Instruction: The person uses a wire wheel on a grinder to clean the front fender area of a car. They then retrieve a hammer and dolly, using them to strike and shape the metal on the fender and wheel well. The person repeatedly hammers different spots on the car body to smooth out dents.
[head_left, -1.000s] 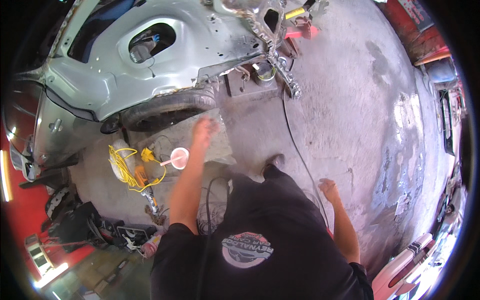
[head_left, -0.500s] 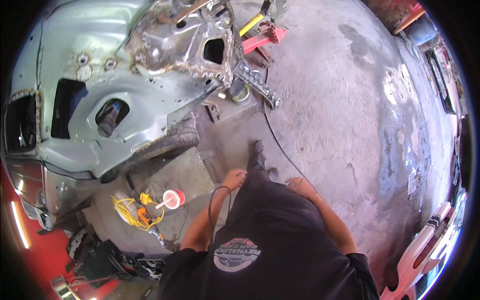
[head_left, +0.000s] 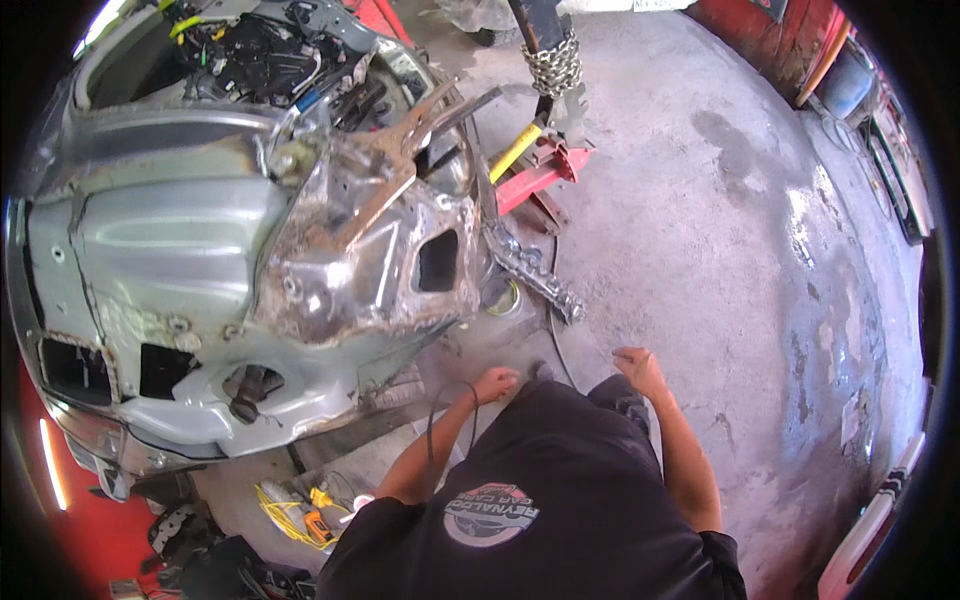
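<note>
My left hand [head_left: 497, 383] hangs in front of my dark shirt with its fingers curled closed, and nothing shows in it. It is nearest the car body's lower edge. A black cord [head_left: 431, 430] loops beside my left forearm. On the other side my right hand [head_left: 640, 367] is held over the concrete floor, fingers bent in and closed, with no object visible in them. To the left stands a stripped silver-green car body [head_left: 180, 240], with rusty, bare-metal inner panels [head_left: 340, 260] and cut openings.
A red floor jack [head_left: 540, 180] with a yellow handle [head_left: 515, 153] stands ahead, beside a chain-wrapped post [head_left: 553, 70]. A metal bar [head_left: 540, 280] and a round container [head_left: 501, 296] lie near the car. A yellow cord [head_left: 285, 520] and an orange tool [head_left: 318, 527] are at lower left. A bumper [head_left: 870, 515] is at right.
My view has shifted forward, so the car's engine bay and the chained post now show. Both hands have moved a little right in the picture, still closed. My legs have stepped.
</note>
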